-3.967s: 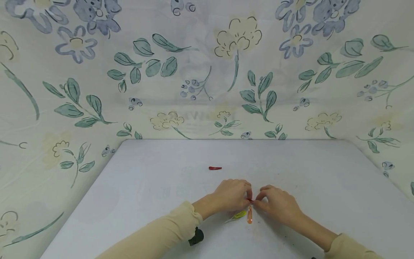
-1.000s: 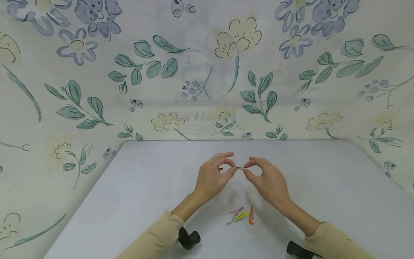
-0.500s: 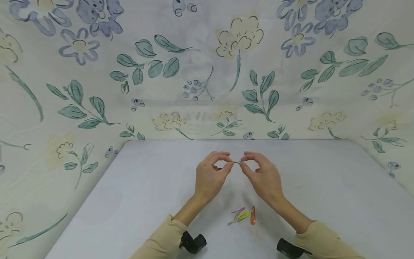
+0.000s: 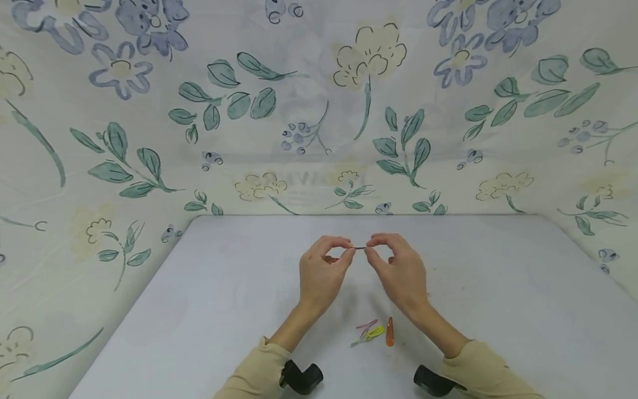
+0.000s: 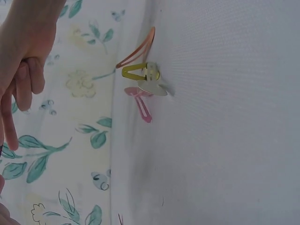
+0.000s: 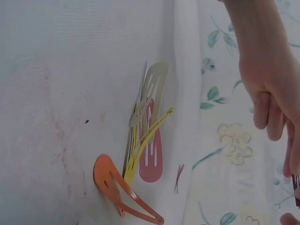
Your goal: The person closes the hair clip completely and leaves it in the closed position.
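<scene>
A dark red snap hair clip [image 4: 359, 247] spans the small gap between both hands, raised above the table. My left hand [image 4: 318, 277] pinches one end between thumb and index finger, and my right hand [image 4: 402, 277] pinches the other in the same way. Edge-on, the clip looks like a thin line in the head view. Another red hair clip [image 4: 335, 259] lies on the table, mostly hidden behind my left hand. Nearer me lie an orange clip [image 4: 390, 331], a yellow clip [image 4: 375, 332], a pink clip [image 4: 368, 323] and a pale grey clip [image 6: 157, 79].
The yellow, pink and grey clips overlap in a small pile, with the orange one beside it. Black wrist cameras [image 4: 302, 378] hang under the sleeves. A flowered cloth [image 4: 319, 111] rises behind the white table [image 4: 199, 288].
Four seconds ago both hands were low by the orange clip with a dark red clip between them. They have risen away from me, then drifted slightly left and closer together.
</scene>
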Motion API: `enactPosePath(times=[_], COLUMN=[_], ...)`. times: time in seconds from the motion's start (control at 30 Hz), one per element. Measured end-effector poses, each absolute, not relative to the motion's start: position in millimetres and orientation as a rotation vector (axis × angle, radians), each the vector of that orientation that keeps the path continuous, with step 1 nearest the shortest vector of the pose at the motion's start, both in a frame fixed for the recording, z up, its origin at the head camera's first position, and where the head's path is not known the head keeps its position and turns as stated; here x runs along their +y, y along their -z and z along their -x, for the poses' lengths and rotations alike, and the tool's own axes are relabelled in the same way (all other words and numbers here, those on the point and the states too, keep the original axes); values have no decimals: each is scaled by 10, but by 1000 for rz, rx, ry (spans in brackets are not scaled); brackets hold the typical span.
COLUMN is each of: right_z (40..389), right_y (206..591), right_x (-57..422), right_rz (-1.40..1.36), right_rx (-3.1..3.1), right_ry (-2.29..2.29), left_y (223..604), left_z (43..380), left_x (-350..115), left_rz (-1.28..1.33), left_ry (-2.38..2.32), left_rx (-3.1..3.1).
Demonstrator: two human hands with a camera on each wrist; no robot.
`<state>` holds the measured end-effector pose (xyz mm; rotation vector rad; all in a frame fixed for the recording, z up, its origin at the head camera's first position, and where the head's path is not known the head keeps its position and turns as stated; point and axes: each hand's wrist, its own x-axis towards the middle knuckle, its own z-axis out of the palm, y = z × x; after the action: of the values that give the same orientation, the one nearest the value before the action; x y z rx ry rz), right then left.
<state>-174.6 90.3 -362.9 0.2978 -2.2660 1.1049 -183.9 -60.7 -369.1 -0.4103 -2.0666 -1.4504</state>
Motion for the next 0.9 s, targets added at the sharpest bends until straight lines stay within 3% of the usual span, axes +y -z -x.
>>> enactPosePath(times=[0.9], right_z=[1798], right_y=[3774], right_x=[821], right_rz=[-348], right_rx=[-2248], right_ry=[-1037], left_y=[3829], left_z=[1857], left_x=[-651], left_rz=[345], left_ry=[1411], left_rx=[-2051])
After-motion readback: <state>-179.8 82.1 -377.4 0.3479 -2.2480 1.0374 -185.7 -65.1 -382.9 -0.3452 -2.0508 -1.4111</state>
